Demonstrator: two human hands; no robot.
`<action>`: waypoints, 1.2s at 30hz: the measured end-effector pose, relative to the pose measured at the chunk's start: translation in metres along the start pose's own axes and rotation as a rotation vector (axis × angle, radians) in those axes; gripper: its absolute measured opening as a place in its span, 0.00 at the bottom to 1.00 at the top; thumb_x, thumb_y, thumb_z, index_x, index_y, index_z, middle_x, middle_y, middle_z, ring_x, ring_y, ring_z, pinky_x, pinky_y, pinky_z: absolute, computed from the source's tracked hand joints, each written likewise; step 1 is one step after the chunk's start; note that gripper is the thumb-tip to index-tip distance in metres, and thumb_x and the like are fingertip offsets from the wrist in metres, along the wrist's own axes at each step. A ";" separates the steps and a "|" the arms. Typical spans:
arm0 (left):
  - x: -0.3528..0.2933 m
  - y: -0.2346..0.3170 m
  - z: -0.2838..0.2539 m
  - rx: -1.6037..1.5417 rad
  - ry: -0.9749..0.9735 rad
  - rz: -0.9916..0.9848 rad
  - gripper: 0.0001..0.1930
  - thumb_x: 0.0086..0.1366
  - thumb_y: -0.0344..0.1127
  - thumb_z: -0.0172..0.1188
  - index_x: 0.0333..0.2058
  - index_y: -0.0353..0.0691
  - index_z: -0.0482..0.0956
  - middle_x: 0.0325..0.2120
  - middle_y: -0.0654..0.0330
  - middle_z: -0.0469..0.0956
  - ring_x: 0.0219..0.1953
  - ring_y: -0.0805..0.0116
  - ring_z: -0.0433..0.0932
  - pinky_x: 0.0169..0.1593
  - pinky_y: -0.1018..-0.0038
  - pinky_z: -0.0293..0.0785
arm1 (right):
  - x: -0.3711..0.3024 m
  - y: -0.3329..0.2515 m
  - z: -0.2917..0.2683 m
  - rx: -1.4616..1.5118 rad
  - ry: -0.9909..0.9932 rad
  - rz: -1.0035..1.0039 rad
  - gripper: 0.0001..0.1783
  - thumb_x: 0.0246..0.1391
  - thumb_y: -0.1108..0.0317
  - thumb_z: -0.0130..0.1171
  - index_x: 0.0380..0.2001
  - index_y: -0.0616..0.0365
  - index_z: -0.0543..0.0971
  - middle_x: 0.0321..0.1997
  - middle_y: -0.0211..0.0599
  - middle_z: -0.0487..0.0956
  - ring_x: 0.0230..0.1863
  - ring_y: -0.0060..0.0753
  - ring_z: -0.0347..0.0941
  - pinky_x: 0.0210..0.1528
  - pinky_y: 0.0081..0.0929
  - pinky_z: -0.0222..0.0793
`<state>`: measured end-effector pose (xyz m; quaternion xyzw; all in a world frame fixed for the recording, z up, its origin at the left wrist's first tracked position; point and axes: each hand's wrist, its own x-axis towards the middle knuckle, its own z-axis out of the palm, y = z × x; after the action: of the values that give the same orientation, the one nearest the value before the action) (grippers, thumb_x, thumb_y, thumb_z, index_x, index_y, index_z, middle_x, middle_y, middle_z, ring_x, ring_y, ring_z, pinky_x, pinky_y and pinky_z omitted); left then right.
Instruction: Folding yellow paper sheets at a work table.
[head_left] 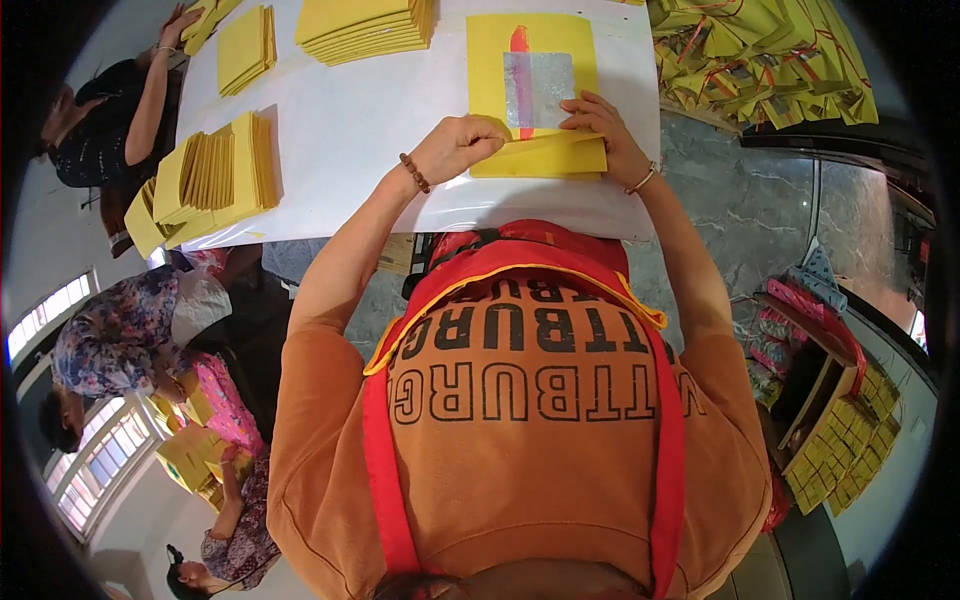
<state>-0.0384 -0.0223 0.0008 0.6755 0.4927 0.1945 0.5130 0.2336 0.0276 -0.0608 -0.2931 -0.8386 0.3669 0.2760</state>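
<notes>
A yellow paper sheet [482, 75] lies in front of me on the white table, with a silver foil square [552, 88] and a red stripe [519, 40] on its middle. Its near end is turned up into a folded flap [540, 160]. My left hand [460, 147] is closed, thumb and fingers pinching the flap's left end. At the right end, my right hand [608, 135] holds the flap's edge, its fingers bent over the paper beside the foil; its thumb is hidden.
Stacks of folded yellow paper [365, 28] stand at the far side, with more [225, 175] at the table's left edge. Bundled yellow paper with red strings [765, 60] is heaped at the right. Co-workers [110, 125] are at the left. A rack with yellow bundles [845, 435] stands lower right.
</notes>
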 end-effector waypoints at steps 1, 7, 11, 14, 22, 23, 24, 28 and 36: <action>0.000 -0.001 0.001 -0.006 0.003 0.006 0.11 0.59 0.35 0.53 0.36 0.34 0.76 0.27 0.56 0.75 0.28 0.72 0.72 0.33 0.77 0.68 | 0.000 -0.001 0.000 -0.008 0.002 0.002 0.20 0.39 0.66 0.63 0.40 0.49 0.75 0.56 0.31 0.67 0.64 0.45 0.50 0.64 0.39 0.44; -0.009 0.007 0.017 0.329 0.157 0.348 0.17 0.55 0.31 0.56 0.46 0.42 0.72 0.34 0.54 0.71 0.36 0.60 0.71 0.37 0.72 0.70 | -0.001 -0.003 -0.001 0.069 -0.008 0.051 0.19 0.43 0.67 0.59 0.42 0.50 0.74 0.55 0.31 0.68 0.64 0.43 0.48 0.65 0.38 0.41; -0.002 -0.001 0.018 0.435 0.183 0.453 0.20 0.53 0.29 0.57 0.47 0.43 0.70 0.36 0.54 0.71 0.37 0.55 0.70 0.39 0.67 0.69 | 0.000 -0.006 -0.001 0.225 0.056 0.126 0.17 0.45 0.67 0.59 0.42 0.51 0.75 0.54 0.29 0.69 0.63 0.42 0.50 0.64 0.37 0.45; -0.001 -0.004 0.017 0.596 0.141 0.595 0.21 0.52 0.30 0.58 0.47 0.44 0.70 0.37 0.55 0.70 0.37 0.57 0.69 0.42 0.66 0.68 | 0.001 -0.002 -0.001 0.192 0.062 0.087 0.16 0.47 0.68 0.58 0.42 0.51 0.75 0.54 0.28 0.69 0.63 0.41 0.50 0.64 0.35 0.45; -0.002 -0.004 0.015 0.532 0.063 0.549 0.25 0.44 0.35 0.66 0.45 0.45 0.72 0.38 0.57 0.69 0.40 0.58 0.67 0.45 0.68 0.67 | 0.000 0.001 0.000 0.216 0.053 0.085 0.16 0.48 0.67 0.58 0.43 0.51 0.75 0.54 0.26 0.69 0.64 0.40 0.49 0.64 0.34 0.45; -0.002 -0.004 0.014 0.532 0.062 0.550 0.25 0.44 0.35 0.66 0.45 0.45 0.72 0.38 0.57 0.69 0.40 0.58 0.67 0.45 0.68 0.67 | -0.001 0.001 0.000 0.215 0.054 0.085 0.16 0.48 0.67 0.58 0.43 0.51 0.75 0.54 0.26 0.69 0.64 0.40 0.49 0.64 0.34 0.45; -0.002 -0.003 0.011 0.520 0.042 0.554 0.25 0.45 0.35 0.65 0.45 0.45 0.72 0.38 0.57 0.69 0.40 0.58 0.67 0.45 0.68 0.67 | -0.001 -0.003 0.000 0.252 0.046 0.105 0.16 0.48 0.68 0.56 0.43 0.52 0.74 0.55 0.29 0.69 0.64 0.40 0.48 0.65 0.36 0.43; 0.002 -0.005 0.008 0.459 0.011 0.565 0.21 0.49 0.33 0.63 0.44 0.44 0.72 0.37 0.56 0.70 0.40 0.59 0.69 0.44 0.68 0.69 | -0.001 0.004 -0.002 0.265 0.026 0.090 0.16 0.49 0.64 0.55 0.44 0.51 0.74 0.55 0.28 0.68 0.65 0.40 0.48 0.64 0.36 0.44; -0.002 0.010 0.006 0.308 0.103 0.263 0.05 0.59 0.28 0.50 0.34 0.36 0.69 0.32 0.53 0.72 0.34 0.55 0.72 0.38 0.67 0.70 | -0.004 0.011 0.001 0.477 0.028 0.027 0.25 0.49 0.52 0.53 0.49 0.53 0.70 0.58 0.31 0.66 0.66 0.40 0.44 0.66 0.37 0.40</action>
<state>-0.0303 -0.0270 0.0081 0.7935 0.4497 0.2164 0.3482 0.2388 0.0310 -0.0710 -0.2359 -0.7203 0.5541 0.3442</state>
